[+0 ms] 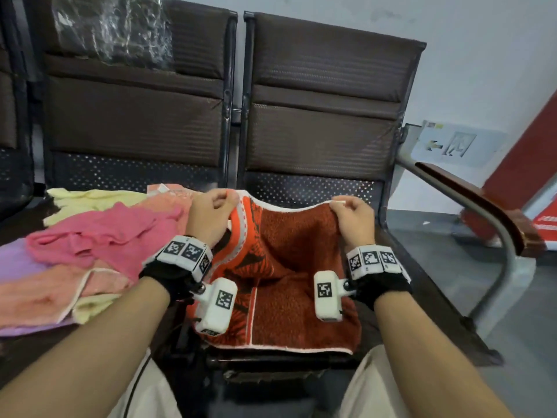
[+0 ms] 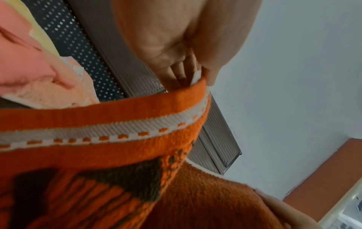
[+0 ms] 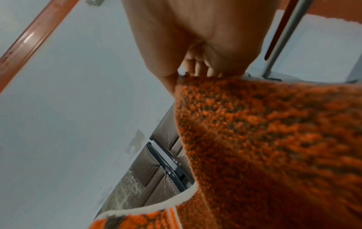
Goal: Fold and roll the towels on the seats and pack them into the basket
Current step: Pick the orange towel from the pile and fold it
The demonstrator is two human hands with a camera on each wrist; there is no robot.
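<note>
An orange and rust-brown patterned towel (image 1: 280,267) with a white hem lies on the right-hand seat, its far edge lifted. My left hand (image 1: 211,212) pinches its far left corner and my right hand (image 1: 349,215) pinches its far right corner. The near edge rests at the seat's front. In the left wrist view the orange towel (image 2: 137,131) hangs from my fingers (image 2: 182,72), white band showing. The right wrist view shows the towel (image 3: 264,131) gripped by my fingers (image 3: 197,66). No basket is in view.
A loose heap of towels covers the left seat: pink (image 1: 99,233), pale yellow (image 1: 90,197), peach (image 1: 39,294), lilac (image 1: 15,260). Dark seat backs (image 1: 325,110) rise behind. A metal and wood armrest (image 1: 482,212) flanks the right seat. Grey floor lies to the right.
</note>
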